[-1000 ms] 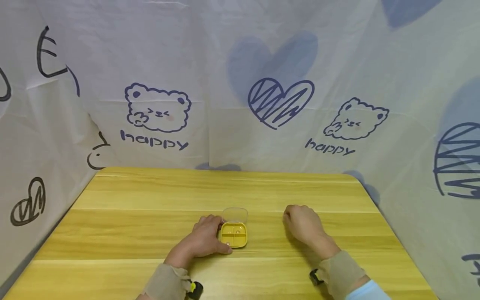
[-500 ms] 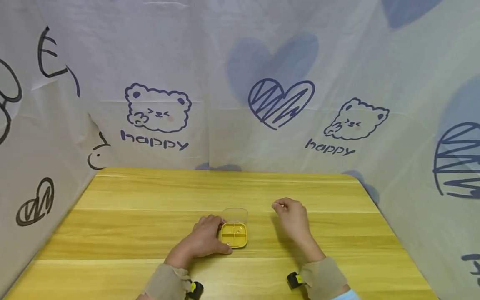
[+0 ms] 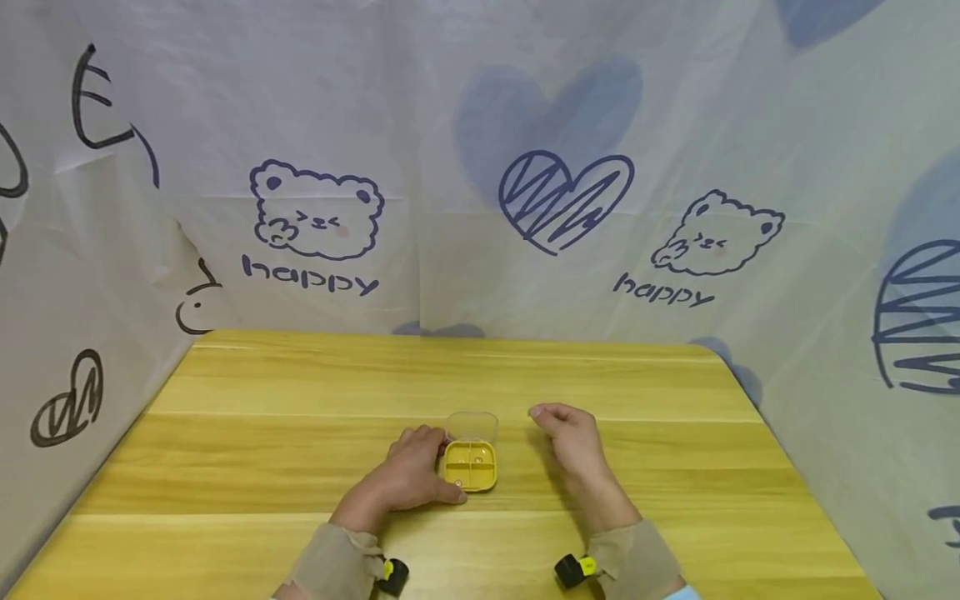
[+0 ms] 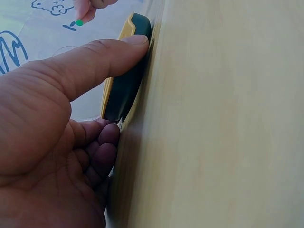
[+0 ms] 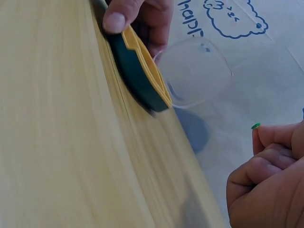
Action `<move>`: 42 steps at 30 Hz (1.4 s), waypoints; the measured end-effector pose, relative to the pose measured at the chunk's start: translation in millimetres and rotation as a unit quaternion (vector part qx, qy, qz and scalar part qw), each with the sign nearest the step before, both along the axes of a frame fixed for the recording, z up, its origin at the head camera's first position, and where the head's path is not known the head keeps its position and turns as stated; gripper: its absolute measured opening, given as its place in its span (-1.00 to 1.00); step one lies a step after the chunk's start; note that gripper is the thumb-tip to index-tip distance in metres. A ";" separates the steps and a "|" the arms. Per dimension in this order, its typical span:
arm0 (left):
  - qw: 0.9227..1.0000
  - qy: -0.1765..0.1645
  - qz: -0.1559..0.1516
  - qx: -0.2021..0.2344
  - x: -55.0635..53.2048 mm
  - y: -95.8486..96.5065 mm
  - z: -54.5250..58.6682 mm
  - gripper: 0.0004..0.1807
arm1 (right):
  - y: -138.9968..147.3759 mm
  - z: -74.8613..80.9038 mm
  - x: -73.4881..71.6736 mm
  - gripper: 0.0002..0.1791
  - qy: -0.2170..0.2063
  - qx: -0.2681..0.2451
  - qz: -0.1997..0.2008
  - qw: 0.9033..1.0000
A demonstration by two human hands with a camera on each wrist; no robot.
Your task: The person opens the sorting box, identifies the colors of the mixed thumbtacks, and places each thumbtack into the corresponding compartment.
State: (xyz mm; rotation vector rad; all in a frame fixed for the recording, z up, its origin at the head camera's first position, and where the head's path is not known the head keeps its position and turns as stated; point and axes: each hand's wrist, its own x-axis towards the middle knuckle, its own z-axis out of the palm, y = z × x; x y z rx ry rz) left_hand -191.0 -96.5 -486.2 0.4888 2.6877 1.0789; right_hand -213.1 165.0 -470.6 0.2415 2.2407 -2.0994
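A small yellow pill box (image 3: 471,478) with several compartments lies on the table, its clear lid (image 3: 471,426) folded back. Tiny pale bits (image 3: 458,482) sit in some compartments; their kind is too small to tell. My left hand (image 3: 412,473) holds the box from the left, thumb at the near edge and fingers at the far side. In the wrist views the box's side (image 5: 135,76) looks dark green. To the right of the box, raised over the table, my right hand (image 3: 573,442) pinches a tiny green round piece (image 5: 256,126) between thumb and forefinger.
The wood-grain table (image 3: 300,383) extends around both hands. A pale cloth (image 3: 442,167) with drawn bears and hearts hangs behind it and along both sides. Each wrist wears a band with a small black camera (image 3: 574,571).
My right hand has risen from the table on the right and moved left toward the box, thumb and forefinger together. My left hand and the box have stayed in place.
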 end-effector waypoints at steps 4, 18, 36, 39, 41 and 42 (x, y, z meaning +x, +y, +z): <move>1.000 0.001 0.000 0.000 -0.2 0.3 0.4 -0.23 | -3.2 -1.7 1.9 -0.74 -0.017 -0.065 0.014 0.998; 1.000 -0.001 -0.002 -0.001 -0.3 -0.2 1.0 -0.23 | -6.4 -4.9 2.7 -0.79 -0.089 -0.259 0.070 0.959; 1.000 0.003 0.007 -0.005 1.4 1.3 0.4 -0.24 | 0.0 -9.0 3.6 -0.74 -0.146 -0.394 0.143 0.896; 1.000 0.002 0.007 -0.005 1.0 1.6 0.6 -0.24 | 0.0 -9.3 3.4 -0.73 -0.151 -0.401 0.138 0.893; 1.000 0.002 0.006 -0.006 0.6 1.8 0.5 -0.24 | 0.0 -9.9 3.2 -0.73 -0.152 -0.404 0.136 0.892; 1.000 0.002 0.005 -0.006 0.5 2.0 0.3 -0.24 | 0.1 -10.3 3.1 -0.73 -0.153 -0.405 0.135 0.891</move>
